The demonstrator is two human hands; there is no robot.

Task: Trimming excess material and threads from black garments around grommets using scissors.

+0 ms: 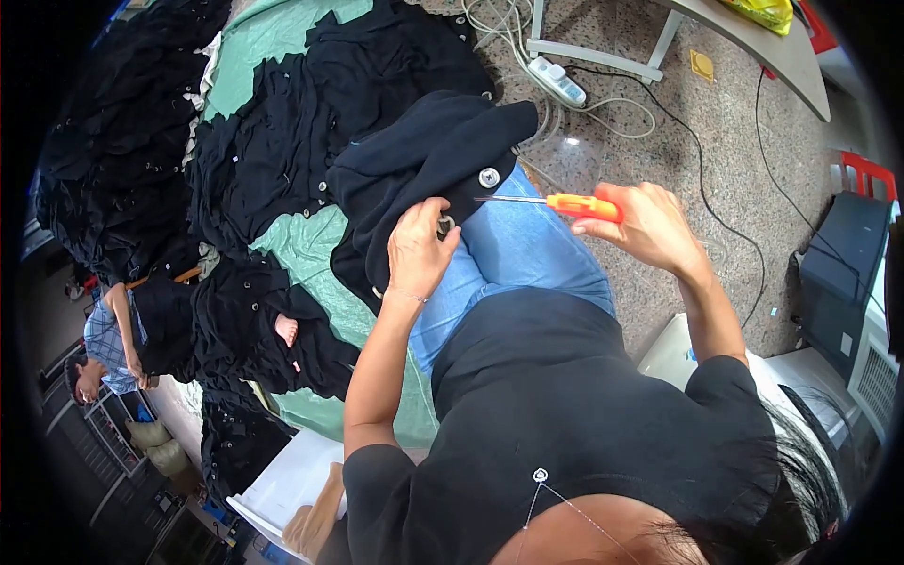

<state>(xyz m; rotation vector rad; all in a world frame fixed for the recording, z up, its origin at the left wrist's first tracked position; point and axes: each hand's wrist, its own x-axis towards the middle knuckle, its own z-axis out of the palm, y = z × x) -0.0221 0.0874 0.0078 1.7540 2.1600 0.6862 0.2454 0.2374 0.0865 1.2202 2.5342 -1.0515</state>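
Observation:
Across my lap, over blue jeans, lies a black garment [414, 151] with large round metallic buttons. One button [489, 177] faces up near its right edge. My left hand [421, 247] is closed on the near edge of this garment, its thumb and fingers around another button [444, 225]. Gripped in my right hand [650, 226] is an orange-handled tool [576, 206] with a long thin metal end; its exact kind is unclear. The tip points left, just below the upper button, and I cannot tell if it touches the cloth.
More black buttoned garments [282, 132] pile up at the left on a green sheet [306, 240]. A person in a plaid shirt [111, 334] is at far left; another person's hand [286, 329] rests on the pile. A power strip [556, 81] and cables lie on the floor beside a table [753, 42].

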